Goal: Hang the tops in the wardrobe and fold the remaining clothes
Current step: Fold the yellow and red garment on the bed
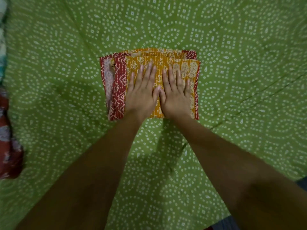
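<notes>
A folded garment of mustard-yellow cloth with red dotted borders (187, 70) lies as a flat rectangle in the middle of the green bedsheet (240, 80). My left hand (142, 92) lies flat on its left half, fingers straight and pointing away from me. My right hand (176, 92) lies flat beside it on the right half, thumbs nearly touching. Both palms press down on the cloth. No wardrobe or hanger is in view.
The green sheet with white dotted rings covers nearly the whole view. A red and white patterned cloth (8, 146) lies bunched at the left edge. A pale blue-green cloth (2, 47) shows at the upper left edge.
</notes>
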Tool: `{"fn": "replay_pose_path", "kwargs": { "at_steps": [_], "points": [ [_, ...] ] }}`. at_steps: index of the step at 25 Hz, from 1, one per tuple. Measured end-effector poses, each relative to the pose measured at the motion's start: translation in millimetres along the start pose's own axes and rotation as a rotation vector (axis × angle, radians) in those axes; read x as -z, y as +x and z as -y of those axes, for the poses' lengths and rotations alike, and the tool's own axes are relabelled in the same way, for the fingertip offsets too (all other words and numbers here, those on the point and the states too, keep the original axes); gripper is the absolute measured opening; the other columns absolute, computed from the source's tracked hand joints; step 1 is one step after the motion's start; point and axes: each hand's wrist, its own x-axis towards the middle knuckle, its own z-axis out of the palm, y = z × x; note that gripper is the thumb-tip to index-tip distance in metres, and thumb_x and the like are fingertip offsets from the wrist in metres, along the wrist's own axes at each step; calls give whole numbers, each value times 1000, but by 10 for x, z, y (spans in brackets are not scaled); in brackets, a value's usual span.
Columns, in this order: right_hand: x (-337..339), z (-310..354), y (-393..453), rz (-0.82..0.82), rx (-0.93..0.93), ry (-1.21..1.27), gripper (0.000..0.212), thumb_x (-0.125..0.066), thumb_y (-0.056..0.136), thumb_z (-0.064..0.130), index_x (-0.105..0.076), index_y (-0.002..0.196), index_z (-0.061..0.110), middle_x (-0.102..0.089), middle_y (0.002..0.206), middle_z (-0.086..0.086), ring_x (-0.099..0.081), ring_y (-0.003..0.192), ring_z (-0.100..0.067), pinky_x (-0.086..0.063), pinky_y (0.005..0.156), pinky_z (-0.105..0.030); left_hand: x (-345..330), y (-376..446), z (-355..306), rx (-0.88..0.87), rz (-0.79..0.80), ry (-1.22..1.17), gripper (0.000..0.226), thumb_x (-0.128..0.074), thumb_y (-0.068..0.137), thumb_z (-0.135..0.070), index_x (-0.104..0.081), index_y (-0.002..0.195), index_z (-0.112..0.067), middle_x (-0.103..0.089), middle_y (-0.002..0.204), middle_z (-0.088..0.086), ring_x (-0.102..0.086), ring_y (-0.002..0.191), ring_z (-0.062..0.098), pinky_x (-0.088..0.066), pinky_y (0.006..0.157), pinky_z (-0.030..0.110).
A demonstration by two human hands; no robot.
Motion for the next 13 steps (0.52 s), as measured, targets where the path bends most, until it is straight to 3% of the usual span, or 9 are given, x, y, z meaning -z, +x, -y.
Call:
{"fn": "replay_pose_path", "kwargs": {
  "at_steps": [4, 8, 11, 13],
  "points": [
    [87, 42, 801, -80, 46, -32, 58, -8, 100, 42, 1, 153, 20, 5, 161, -1, 8, 147, -19, 10, 117, -45, 5, 620, 166, 136, -118, 35, 65, -2, 99, -52, -3, 153, -16, 2, 161, 3, 6, 148, 21, 3, 120, 43],
    [81, -59, 671, -156, 38, -40, 65, -11, 99, 50, -3, 153, 14, 1, 161, -4, 4, 148, -22, 6, 118, -46, 1, 442, 248, 171, -172, 54, 68, -5, 99, -57, 1, 153, -15, 2, 161, 5, 3, 148, 24, 1, 119, 47],
    [57, -250, 122, -160, -279, 129, 75, -17, 97, 60, 2, 153, 13, 4, 161, -4, 5, 147, -25, 4, 119, -47, -70, -113, 513, 349, -140, -71, 69, -12, 99, -55, 4, 152, -14, 3, 161, 7, 3, 148, 27, -4, 118, 52],
    [43, -271, -206, -143, -521, 342, 82, -32, 93, 64, -9, 152, 12, -12, 158, -8, -12, 144, -28, -12, 117, -48, -105, -461, 687, 427, -76, -84, 68, -13, 99, -53, 3, 152, -14, 1, 161, 7, 1, 147, 28, -5, 117, 55]
  ]
}}
